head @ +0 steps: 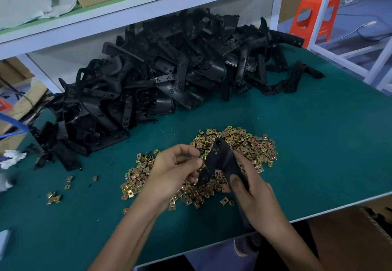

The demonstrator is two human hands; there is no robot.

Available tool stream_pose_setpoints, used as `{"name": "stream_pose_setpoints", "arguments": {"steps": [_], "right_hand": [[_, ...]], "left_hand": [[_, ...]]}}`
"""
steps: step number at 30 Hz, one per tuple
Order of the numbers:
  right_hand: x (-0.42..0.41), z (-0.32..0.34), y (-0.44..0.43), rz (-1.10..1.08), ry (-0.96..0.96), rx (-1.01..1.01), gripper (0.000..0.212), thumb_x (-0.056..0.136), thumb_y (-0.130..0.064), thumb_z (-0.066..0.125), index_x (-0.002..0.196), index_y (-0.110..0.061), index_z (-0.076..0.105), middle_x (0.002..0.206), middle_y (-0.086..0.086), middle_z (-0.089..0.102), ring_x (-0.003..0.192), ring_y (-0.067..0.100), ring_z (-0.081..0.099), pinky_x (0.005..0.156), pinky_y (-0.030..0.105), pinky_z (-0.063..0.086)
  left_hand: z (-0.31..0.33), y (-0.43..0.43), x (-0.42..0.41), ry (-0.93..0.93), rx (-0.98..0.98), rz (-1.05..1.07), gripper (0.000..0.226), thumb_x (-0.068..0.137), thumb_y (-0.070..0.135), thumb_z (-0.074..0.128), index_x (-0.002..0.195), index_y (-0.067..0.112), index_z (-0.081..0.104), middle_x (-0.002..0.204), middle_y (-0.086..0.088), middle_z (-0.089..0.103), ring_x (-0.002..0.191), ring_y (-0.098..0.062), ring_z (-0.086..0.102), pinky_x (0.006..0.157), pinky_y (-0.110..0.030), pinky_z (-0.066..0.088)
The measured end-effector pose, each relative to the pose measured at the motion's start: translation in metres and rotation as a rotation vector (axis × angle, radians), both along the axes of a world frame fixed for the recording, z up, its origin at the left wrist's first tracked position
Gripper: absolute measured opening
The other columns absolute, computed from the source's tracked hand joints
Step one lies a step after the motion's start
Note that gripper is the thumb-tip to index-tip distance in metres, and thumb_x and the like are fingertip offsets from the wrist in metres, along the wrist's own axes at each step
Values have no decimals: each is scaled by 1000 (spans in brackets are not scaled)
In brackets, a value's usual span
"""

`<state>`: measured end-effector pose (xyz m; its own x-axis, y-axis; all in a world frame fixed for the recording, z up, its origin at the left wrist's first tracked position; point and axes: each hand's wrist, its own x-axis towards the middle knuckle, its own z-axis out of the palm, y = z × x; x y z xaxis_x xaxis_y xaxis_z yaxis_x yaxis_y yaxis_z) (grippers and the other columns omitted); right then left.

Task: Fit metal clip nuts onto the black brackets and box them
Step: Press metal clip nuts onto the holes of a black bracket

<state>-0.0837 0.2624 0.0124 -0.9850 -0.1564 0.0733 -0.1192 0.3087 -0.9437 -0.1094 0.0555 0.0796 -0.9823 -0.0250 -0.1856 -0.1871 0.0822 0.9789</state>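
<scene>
Right hand (252, 188) grips black bracket (218, 158); left hand (174, 169) pinches its edge.

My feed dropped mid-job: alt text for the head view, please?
The right hand holds a black bracket over a heap of brass-coloured clip nuts on the green table, while the left hand curls at the bracket's edge; whether it holds a nut is too small to tell. A large bracket pile lies behind.

On the table (318, 143) a pile of brackets (159, 75) lies at the back, under a shelf (127, 14) — in front of it a heap of nuts (250, 145), a few stray nuts (55, 197) to the left.
</scene>
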Motion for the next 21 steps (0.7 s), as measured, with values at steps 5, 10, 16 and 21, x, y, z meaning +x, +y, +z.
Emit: {"name": "stream_pose_setpoints", "arguments": {"steps": [5,10,16,21], "right_hand": [[-2,5,0,17,5,60,54,105,-28,50,148,-56,30,89,-21,73,60,3,62,52,12,41],[-3,4,-1,19,-6,91,54,105,-30,50,152,-49,31,89,-12,74,63,10,65,55,24,46],[-4,-1,-1,-10,33,83,52,104,-33,48,145,-59,30,86,-12,73,71,10,68,66,33,53],[0,-4,-1,-55,75,-13,53,103,-28,52,136,-66,35,91,-14,75,78,5,72,66,23,55]], "left_hand": [[-14,7,7,-32,171,212,33,85,-5,73,71,25,71,68,3,65,51,-6,50,44,-18,42],[-19,15,13,27,221,306,30,87,-7,69,74,20,65,67,1,62,50,-5,46,44,-17,39],[-19,30,17,103,77,244,18,89,-5,69,83,12,66,65,10,64,53,2,53,52,-10,42],[-14,22,16,177,-174,119,14,93,5,69,98,18,72,83,5,76,76,-2,69,65,-13,50]]}}
